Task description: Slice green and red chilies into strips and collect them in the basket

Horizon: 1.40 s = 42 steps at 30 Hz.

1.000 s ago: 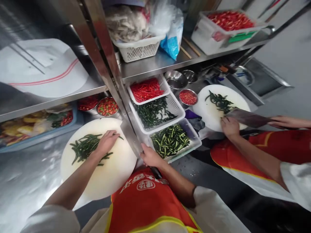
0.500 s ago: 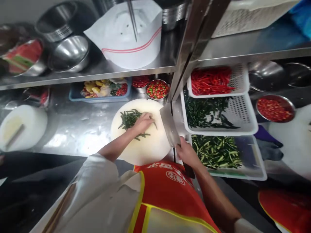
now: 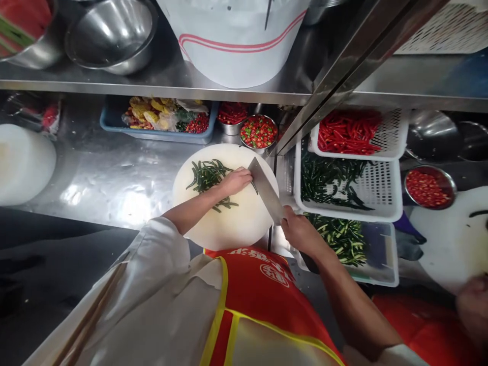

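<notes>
"Left hand (image 3: 238, 180): fingers drawn together, holding a green pepper (image 3: 255, 189) at the round board's (image 3: 229, 229) far right."
"How does the pepper lie?"
"Visible end sticks out rightward of the fingertips, slanting toward the board's near right, roughly along the cleaver (image 3: 266, 192) blade."
"Nearer hand?"
"Left. Right hand (image 3: 293, 226) sits off the board's near-right edge, closed around the cleaver's handle."
</notes>
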Each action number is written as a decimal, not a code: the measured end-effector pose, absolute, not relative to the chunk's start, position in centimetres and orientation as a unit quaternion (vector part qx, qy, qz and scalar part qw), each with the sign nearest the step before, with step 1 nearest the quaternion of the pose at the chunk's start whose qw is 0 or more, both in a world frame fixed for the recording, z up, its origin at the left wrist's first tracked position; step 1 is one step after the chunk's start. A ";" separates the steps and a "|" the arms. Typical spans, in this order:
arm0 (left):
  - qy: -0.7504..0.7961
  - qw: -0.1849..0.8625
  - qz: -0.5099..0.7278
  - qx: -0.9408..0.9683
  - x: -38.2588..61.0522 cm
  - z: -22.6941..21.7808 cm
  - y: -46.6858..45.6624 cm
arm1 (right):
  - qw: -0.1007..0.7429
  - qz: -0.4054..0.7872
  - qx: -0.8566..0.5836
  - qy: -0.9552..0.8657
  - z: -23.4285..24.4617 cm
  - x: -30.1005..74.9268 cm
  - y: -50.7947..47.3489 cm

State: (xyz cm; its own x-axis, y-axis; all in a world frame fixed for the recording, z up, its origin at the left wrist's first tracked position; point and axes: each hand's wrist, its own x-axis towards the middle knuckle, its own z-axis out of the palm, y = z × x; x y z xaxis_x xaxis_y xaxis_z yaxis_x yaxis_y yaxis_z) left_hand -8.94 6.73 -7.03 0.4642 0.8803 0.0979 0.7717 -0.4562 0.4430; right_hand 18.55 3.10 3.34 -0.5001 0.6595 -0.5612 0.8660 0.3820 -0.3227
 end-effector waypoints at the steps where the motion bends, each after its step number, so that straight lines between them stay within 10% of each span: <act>1: 0.493 0.172 0.161 0.838 -8.9 -7.2 6.7 | 0.175 -0.305 0.471 0.809 3.6 18.7 3.1; 27: 0.538 0.219 0.238 0.778 -11.0 -5.9 6.2 | 0.102 -0.379 0.530 0.752 2.3 18.5 2.9; 35: 0.623 0.163 -0.031 0.765 -15.1 -3.0 7.8 | 0.122 -0.473 0.495 0.718 1.2 19.6 -1.0; 42: 0.480 0.150 -0.004 0.865 -10.1 -4.5 6.1 | 0.104 -0.476 0.536 0.690 0.8 18.5 -0.3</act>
